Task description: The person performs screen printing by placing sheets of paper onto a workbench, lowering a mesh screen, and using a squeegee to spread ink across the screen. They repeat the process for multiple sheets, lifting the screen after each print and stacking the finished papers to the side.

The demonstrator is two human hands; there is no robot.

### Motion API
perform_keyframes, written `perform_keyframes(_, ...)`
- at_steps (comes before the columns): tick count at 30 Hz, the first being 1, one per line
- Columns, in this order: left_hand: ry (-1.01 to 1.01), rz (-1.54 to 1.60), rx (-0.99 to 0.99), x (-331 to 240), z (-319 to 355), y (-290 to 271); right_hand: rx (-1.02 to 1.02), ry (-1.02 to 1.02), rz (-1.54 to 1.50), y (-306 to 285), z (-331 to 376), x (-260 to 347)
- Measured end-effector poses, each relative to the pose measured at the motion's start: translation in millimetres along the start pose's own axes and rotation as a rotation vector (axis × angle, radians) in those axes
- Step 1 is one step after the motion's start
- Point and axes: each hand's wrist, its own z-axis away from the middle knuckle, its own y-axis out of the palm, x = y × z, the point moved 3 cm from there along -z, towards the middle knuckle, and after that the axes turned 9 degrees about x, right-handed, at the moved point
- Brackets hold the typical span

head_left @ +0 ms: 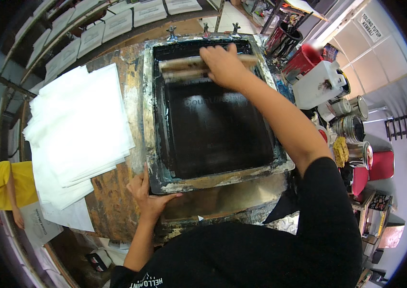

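A screen printing frame point(218, 181) with worn, paint-crusted edges lies on the table in front of me. Black ink coats its dark mesh point(213, 139), where faint lettering shows. Toward the far end of the mesh, my right hand point(225, 66) is wrapped over a wooden squeegee point(179, 66), slightly blurred, which spans most of the width. My left hand point(148, 194) grips the frame's near left corner, thumb along the near edge and fingers up the left side. Left of the frame lies a loose stack of white sheets point(78, 129).
Hinge clamps point(171, 32) stand at the frame's far edge. Racks at the left hold printed white sheets point(117, 26). A person in yellow point(9, 185) handles a printed sheet there. A white jerrycan point(316, 86), a red bucket point(304, 60) and several cans crowd the right side.
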Motion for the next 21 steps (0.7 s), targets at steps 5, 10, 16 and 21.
perform_keyframes(5,0.051,0.12,-0.055,-10.3,-0.7,2.2,0.07,-0.085,-0.097,-56.0,155.6,65.0)
perform_keyframes(10,0.173,0.837,-0.176,-62.7,-16.2,-21.6,-0.032,0.045,-0.079,-106.2,228.3,110.3)
perform_keyframes(16,0.353,0.793,-0.443,-105.6,-86.0,-86.7,-0.442,0.095,0.092,-214.1,175.1,80.9)
perform_keyframes(21,0.359,0.846,-0.385,-64.2,-213.3,-56.5,-0.161,0.209,-0.227,-286.5,93.4,16.1)
